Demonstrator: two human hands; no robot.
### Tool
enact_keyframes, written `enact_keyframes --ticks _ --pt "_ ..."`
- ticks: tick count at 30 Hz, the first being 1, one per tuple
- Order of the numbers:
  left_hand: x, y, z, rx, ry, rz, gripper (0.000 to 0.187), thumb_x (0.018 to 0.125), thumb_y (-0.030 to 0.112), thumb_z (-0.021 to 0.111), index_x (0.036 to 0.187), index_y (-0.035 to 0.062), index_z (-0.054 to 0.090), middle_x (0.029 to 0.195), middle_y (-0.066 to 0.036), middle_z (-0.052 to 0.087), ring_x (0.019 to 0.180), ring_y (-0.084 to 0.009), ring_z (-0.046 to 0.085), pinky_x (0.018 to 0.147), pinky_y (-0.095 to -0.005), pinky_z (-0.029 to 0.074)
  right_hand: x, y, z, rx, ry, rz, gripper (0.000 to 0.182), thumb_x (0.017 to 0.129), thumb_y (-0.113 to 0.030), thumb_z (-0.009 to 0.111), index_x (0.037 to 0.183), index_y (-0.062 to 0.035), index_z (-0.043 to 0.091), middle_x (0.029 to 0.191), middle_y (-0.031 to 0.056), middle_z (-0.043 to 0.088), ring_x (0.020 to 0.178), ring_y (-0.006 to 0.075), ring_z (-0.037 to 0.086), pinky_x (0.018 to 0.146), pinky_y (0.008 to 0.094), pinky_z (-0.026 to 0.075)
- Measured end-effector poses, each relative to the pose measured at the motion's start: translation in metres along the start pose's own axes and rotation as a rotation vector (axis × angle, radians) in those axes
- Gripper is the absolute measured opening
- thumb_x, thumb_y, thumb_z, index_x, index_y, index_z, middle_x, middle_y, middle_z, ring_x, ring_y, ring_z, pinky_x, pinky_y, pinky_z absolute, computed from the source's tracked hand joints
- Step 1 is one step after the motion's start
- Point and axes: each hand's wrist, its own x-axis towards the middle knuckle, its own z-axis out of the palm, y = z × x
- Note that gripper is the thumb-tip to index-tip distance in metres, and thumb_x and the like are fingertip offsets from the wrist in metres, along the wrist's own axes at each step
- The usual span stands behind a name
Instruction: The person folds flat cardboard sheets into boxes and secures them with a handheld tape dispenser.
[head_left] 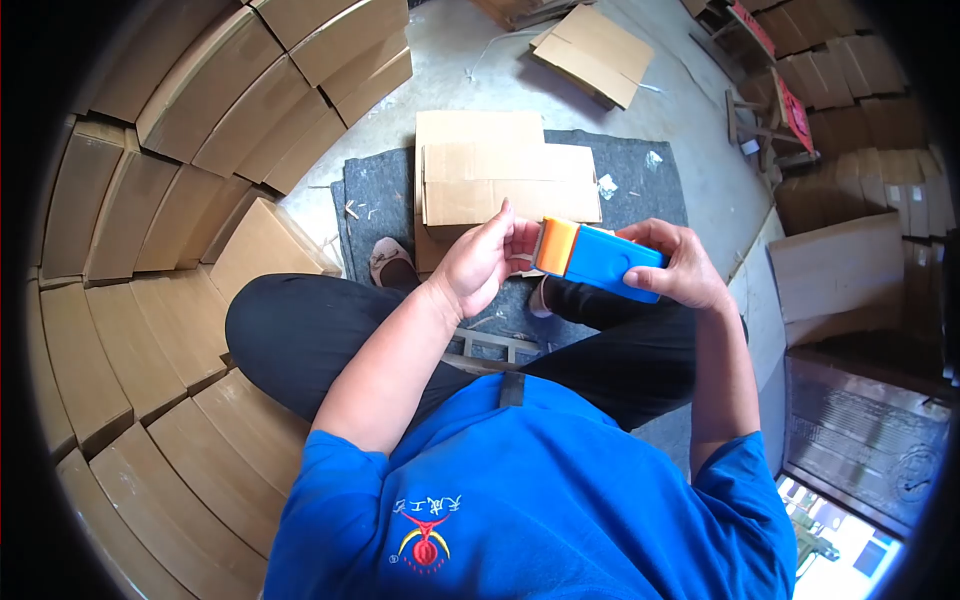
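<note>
My right hand is closed around a blue block-shaped hand tool with an orange end, its thumb lying along the near side. The tool is held level above my lap, orange end pointing left; its exact kind I cannot tell. My left hand is open, palm turned toward the tool, thumb up and fingertips right at the orange end. Just beyond both hands sits a closed cardboard box, with another carton showing behind and under it, on a dark grey mat.
Stacked cardboard boxes rise on my left and curve round beside my leg. A flattened carton lies on the floor ahead. More cartons stand at the right, near a wooden stand with red tops. Scraps lie on the mat.
</note>
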Motion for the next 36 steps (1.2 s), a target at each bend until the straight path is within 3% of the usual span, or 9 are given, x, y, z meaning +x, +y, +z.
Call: enact_keyframes --ticks 6,9,12,15,20,22,23,30,36 --pt "-0.009 0.006 -0.005 -0.273 -0.223 -0.088 0.050 0.105 0.049 0.036 0.107 0.0054 0.061 0.106 -0.008 0.066 0.100 -0.0185 0.062 0.090 -0.0354 0.048 0.009 0.024 0.011 0.358 -0.062 -0.022 0.056 0.066 -0.033 0.084 0.108 0.0000 0.067 0.091 0.0027 0.067 0.085 0.0109 0.061 0.082 0.0270 0.049" --pt "-0.008 0.005 -0.008 -0.247 -0.102 -0.088 0.039 0.105 0.040 0.043 0.108 0.0053 0.061 0.107 -0.007 0.066 0.100 -0.0173 0.062 0.089 -0.0339 0.048 0.013 0.022 0.019 0.394 -0.038 -0.019 0.053 0.067 -0.033 0.083 0.105 -0.0005 0.067 0.090 0.0021 0.066 0.084 0.0107 0.061 0.081 0.0267 0.049" --pt "-0.012 0.001 -0.004 -0.181 0.063 -0.002 0.021 0.103 0.022 0.052 0.107 0.0034 0.061 0.101 -0.006 0.065 0.094 -0.0149 0.063 0.085 -0.0302 0.051 0.019 0.003 0.026 0.279 -0.044 -0.012 0.052 0.070 -0.035 0.081 0.104 -0.0003 0.066 0.091 0.0037 0.067 0.084 0.0113 0.061 0.081 0.0264 0.048" --pt "-0.002 -0.015 -0.022 0.099 0.202 0.125 0.017 0.102 0.019 0.054 0.104 0.0032 0.060 0.096 -0.006 0.065 0.087 -0.0140 0.063 0.079 -0.0286 0.053 0.026 -0.020 0.029 0.105 -0.012 0.080 0.053 0.074 -0.040 0.080 0.105 0.0010 0.067 0.089 0.0068 0.068 0.083 0.0128 0.062 0.080 0.0281 0.050" --pt "-0.023 0.039 -0.039 0.117 0.463 0.237 0.014 0.099 0.019 0.060 0.101 0.0055 0.058 0.083 -0.003 0.059 0.069 -0.0116 0.057 0.066 -0.0290 0.055 0.044 -0.054 0.005 -0.133 -0.078 0.121 0.070 0.076 -0.060 0.074 0.102 0.0055 0.070 0.084 0.0156 0.070 0.080 0.0226 0.069 0.074 0.0352 0.056" --pt "-0.021 0.063 -0.065 0.154 0.626 0.301 0.015 0.097 0.020 0.063 0.099 0.0058 0.059 0.078 -0.002 0.058 0.067 -0.0110 0.056 0.063 -0.0274 0.051 0.062 -0.068 -0.005 -0.278 -0.022 0.121 0.063 0.078 -0.053 0.072 0.097 0.0064 0.070 0.080 0.0118 0.068 0.075 0.0166 0.066 0.070 0.0308 0.054" --pt "-0.018 0.071 -0.081 0.168 0.687 0.310 0.017 0.096 0.021 0.065 0.098 0.0057 0.059 0.076 -0.001 0.058 0.066 -0.0109 0.055 0.062 -0.0270 0.050 0.073 -0.078 -0.007 -0.356 -0.024 0.134 0.064 0.080 -0.054 0.070 0.098 0.0070 0.071 0.080 0.0147 0.069 0.074 0.0189 0.068 0.069 0.0325 0.055" --pt "0.011 0.080 -0.103 0.263 0.816 0.252 0.020 0.093 0.023 0.069 0.090 0.0048 0.060 0.072 0.000 0.058 0.059 -0.0078 0.052 0.053 -0.0222 0.045 0.152 -0.094 0.018 -0.773 -0.094 0.241 0.063 0.079 -0.060 0.068 0.099 0.0000 0.075 0.091 0.0159 0.072 0.082 0.0220 0.072 0.077 0.0324 0.059" --pt "0.021 0.070 -0.120 0.261 0.851 0.294 0.021 0.092 0.023 0.071 0.088 0.0047 0.061 0.069 0.000 0.058 0.058 -0.0074 0.052 0.051 -0.0223 0.043 0.171 -0.087 0.026 -0.768 -0.102 0.236 0.063 0.079 -0.060 0.069 0.098 -0.0003 0.075 0.090 0.0148 0.073 0.080 0.0215 0.072 0.076 0.0324 0.058"
